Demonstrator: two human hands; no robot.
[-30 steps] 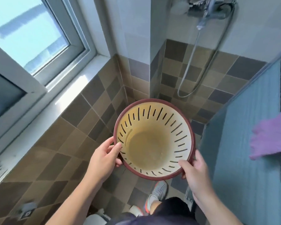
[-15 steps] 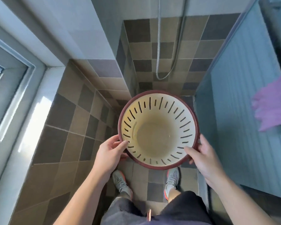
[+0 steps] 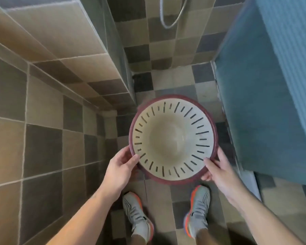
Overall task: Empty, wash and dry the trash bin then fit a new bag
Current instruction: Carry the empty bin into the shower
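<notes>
Head view shows us holding the trash bin (image 3: 173,138) upright above the tiled floor (image 3: 166,82), mouth toward us, empty inside. Our left hand (image 3: 119,167) and right hand (image 3: 217,171) each pinch its dark red rim, thumbs over the lip. We judge it light, stiff plastic, likely slippery if wet; the rim gives the surest hold.
</notes>
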